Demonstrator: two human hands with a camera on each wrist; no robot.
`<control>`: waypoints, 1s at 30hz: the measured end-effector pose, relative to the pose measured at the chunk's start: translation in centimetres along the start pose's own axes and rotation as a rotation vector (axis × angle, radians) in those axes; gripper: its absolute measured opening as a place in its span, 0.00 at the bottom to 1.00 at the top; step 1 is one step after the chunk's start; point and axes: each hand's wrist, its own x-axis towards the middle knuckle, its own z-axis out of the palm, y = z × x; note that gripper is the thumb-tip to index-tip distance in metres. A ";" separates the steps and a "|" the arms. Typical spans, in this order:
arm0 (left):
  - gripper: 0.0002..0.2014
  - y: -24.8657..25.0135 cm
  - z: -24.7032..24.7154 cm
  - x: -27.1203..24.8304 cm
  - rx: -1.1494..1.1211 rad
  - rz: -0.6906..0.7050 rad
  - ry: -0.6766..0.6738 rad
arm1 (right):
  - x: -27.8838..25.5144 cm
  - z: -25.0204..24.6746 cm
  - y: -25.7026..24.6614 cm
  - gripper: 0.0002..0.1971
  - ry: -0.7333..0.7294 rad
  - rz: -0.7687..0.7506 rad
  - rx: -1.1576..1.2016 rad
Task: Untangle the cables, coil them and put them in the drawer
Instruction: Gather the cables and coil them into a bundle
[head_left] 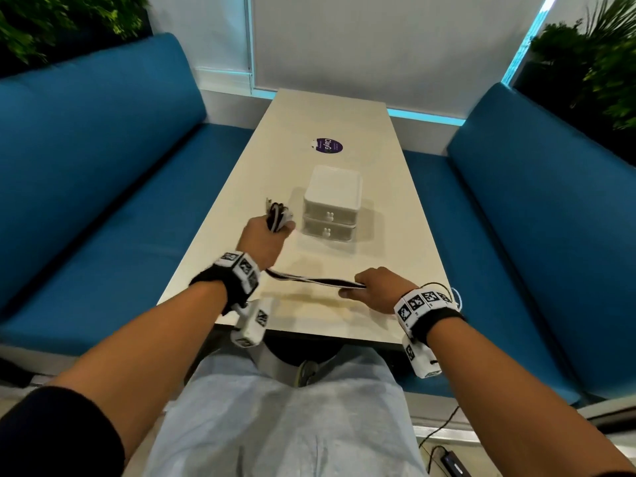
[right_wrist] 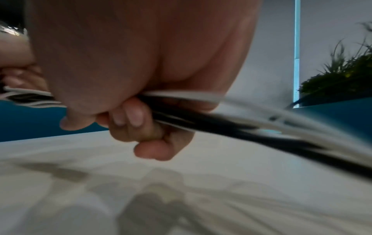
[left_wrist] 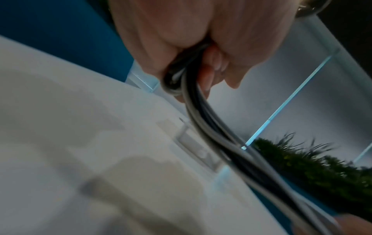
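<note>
A bundle of black and white cables (head_left: 315, 281) stretches above the near part of the table between both hands. My left hand (head_left: 266, 232) grips one end, where cable loops and plugs (head_left: 277, 212) stick out past the fist. My right hand (head_left: 373, 287) grips the other end, its fingers curled round the strands (right_wrist: 201, 114). In the left wrist view the cables (left_wrist: 201, 120) run down out of the fist. A small white two-drawer box (head_left: 332, 204) stands mid-table just right of my left hand, and both its drawers look closed.
The beige table (head_left: 344, 125) carries a round purple sticker (head_left: 329, 145) beyond the drawer box. Blue benches (head_left: 103, 166) flank both sides, with plants in the far corners. A black cord and adapter (head_left: 451, 463) lie on the floor at lower right.
</note>
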 end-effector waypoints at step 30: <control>0.17 -2.2 2.2 -4.0 0.894 0.229 -0.545 | 1.2 -1.6 -0.2 0.22 0.096 0.075 0.194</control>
